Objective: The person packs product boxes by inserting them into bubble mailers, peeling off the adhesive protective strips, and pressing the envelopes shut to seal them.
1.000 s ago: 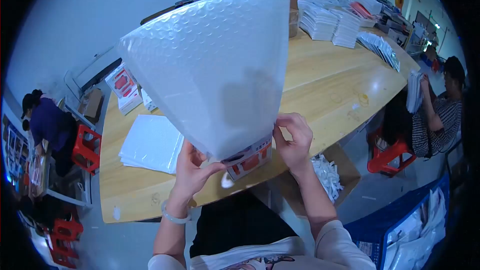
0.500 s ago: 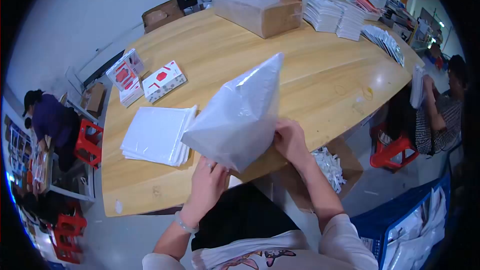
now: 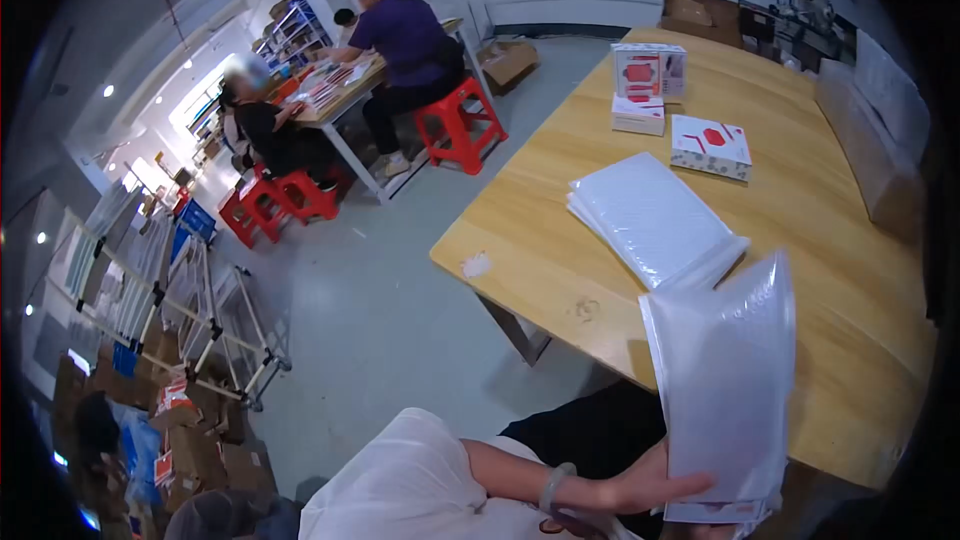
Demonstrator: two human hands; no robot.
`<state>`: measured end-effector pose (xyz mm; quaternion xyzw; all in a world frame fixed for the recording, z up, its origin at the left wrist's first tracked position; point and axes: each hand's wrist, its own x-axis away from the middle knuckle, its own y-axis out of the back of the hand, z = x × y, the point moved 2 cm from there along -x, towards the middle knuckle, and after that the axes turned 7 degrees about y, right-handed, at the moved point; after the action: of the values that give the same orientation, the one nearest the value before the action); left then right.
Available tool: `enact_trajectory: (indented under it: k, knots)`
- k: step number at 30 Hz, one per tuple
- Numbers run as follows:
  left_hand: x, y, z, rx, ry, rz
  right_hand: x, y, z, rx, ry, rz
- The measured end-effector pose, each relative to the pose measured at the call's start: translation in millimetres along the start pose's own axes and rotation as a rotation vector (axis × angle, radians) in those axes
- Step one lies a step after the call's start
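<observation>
- Along the right side of the view: counter (image 3: 560, 270), wood-grained, carrying the mailer stack (image 3: 650, 215) and the printed boxes (image 3: 710, 145).
- Before the counter's near edge: bubble mailer (image 3: 725, 380), white, raised lengthwise with a slight tilt. Its upper end overlaps the near corner of the mailer stack in view; contact between the two cannot be told.
- Left arm: extends from the white sleeve (image 3: 400, 480) toward the right, forearm low and nearly level, wrist passing through a pale bracelet (image 3: 557, 485).
- Left hand (image 3: 650, 488): grip drawn in to the thickness of the bubble mailer and holding it at the lower left edge. Thumb (image 3: 690, 486) lies flat across the near face, tip pointing right; the remaining fingers are largely hidden.
- Right hand: not visible; state of grip cannot be told.
- Lower end of the bubble mailer, below the thumb: narrow printed strip (image 3: 715, 512) with red marks.
</observation>
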<state>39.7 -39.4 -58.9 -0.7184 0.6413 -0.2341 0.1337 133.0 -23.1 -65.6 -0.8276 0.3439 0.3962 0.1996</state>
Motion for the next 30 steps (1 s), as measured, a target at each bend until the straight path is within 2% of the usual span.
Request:
enact_trajectory:
  k: [1,3,5,6,8,10,11,14,16,20,25,27,28,30]
  knots:
    - [2,10,8,-0.052,0.079,0.021,4,5,-9,-0.407,-0.262,0.152]
    - [2,28,-6,-0.105,0.149,0.046,56,-28,-12,-1.568,-0.488,0.504]
    - [-1,41,-42,-0.902,0.690,0.666,107,-50,-8,-2.739,-0.646,0.853]
    - [-2,39,-45,-0.958,0.553,0.841,126,-59,-6,-2.741,-0.642,0.852]
    - [-7,29,-46,-1.003,0.405,1.010,166,-75,4,-2.927,-0.899,1.079]
    - [-16,9,-64,-1.047,-1.056,0.789,183,-82,12,-3.076,-1.185,1.309]
    - [-23,6,-66,-1.046,-1.067,0.790,181,-83,12,-3.079,-1.178,1.295]
    - [-48,-2,-72,-1.290,-0.987,0.859,116,-53,-12,-2.563,-1.695,1.360]
    - [-53,-4,-71,-1.363,-0.947,0.896,95,-40,-22,-2.355,-1.858,1.366]
    - [-59,-6,-61,-1.318,-0.815,0.848,76,-27,-36,-2.234,-1.847,1.598]
    - [-52,-21,-47,-1.452,-0.777,0.783,69,-30,-39,-2.368,-1.807,1.566]
    - [-43,-30,-59,-1.535,-0.727,0.729,68,-41,-47,-2.539,-1.670,1.516]
    - [-36,-33,-59,-1.500,-0.741,0.777,64,-48,-53,-2.637,-1.572,1.485]
    - [-24,-40,-61,-1.539,-0.975,0.507,49,-66,-66,-2.840,-1.270,1.387]
